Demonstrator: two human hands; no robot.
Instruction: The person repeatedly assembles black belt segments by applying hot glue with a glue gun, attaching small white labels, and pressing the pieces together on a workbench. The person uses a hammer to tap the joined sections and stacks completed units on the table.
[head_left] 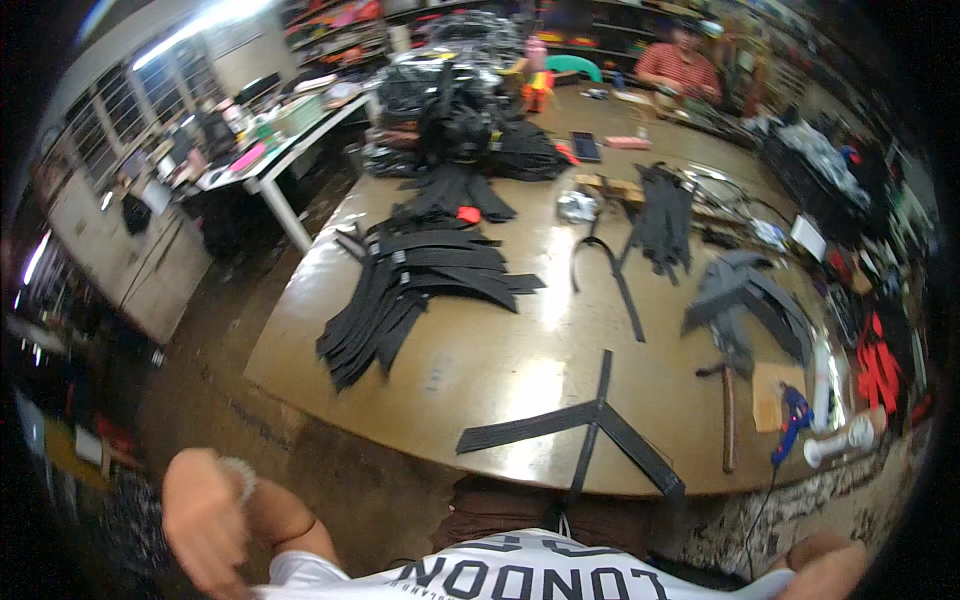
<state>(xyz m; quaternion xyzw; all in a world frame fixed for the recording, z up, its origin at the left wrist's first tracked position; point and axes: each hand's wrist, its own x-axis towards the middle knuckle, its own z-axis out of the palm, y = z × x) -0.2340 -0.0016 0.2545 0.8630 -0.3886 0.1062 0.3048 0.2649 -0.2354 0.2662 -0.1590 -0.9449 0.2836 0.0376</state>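
A worker in a white shirt (540, 570) stands at the near edge of a brown table (480, 350), the left hand (205, 520) raised clear of it and bent back toward the body, blurred; whether its fingers are apart or together cannot be told. The right arm (832, 568) bends at the lower right edge, its hand's state impossible to make out. Nearest the worker, a black strap assembly (598, 412) lies spread on the table, one end reaching over the edge. To its right rest a wooden-handled hammer (729, 425) and a blue glue gun (795, 412). Farther in, black straps are fanned in a pile (415, 280) at left, with gray straps (735, 295) at right. Beyond, plastic-wrapped bundles (445, 95) rise at far left, while a person in a red striped shirt (680, 70) sits across the table.
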